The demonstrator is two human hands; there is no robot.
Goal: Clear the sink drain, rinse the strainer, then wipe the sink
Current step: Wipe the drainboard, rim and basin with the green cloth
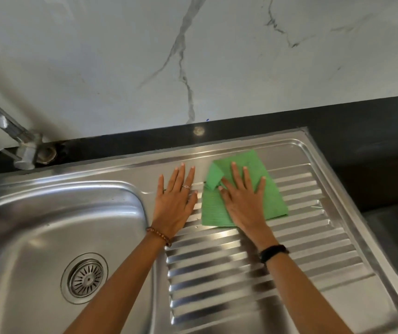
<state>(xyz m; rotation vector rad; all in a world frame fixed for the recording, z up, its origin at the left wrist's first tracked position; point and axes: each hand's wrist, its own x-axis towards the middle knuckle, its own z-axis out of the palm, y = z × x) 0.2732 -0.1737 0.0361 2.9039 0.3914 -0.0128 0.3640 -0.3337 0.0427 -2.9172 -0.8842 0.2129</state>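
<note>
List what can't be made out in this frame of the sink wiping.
Head view, the only one:
- Tap: spout cut off by the left edge.
- Green cloth: its middle is hidden under the right hand; wetness unclear.
- Strainer: too small to tell whether debris remains.
- Basin: near part cut off by the bottom edge.
- Drainboard: partly hidden under the left hand and both forearms.

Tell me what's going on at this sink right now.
A person is wiping the ribbed steel drainboard of a stainless steel sink. The right hand presses flat on a green cleaning cloth spread near the drainboard's back edge, one corner folded over. The left hand rests flat on bare steel beside the cloth, between it and the basin. The round metal strainer sits in the drain.
</note>
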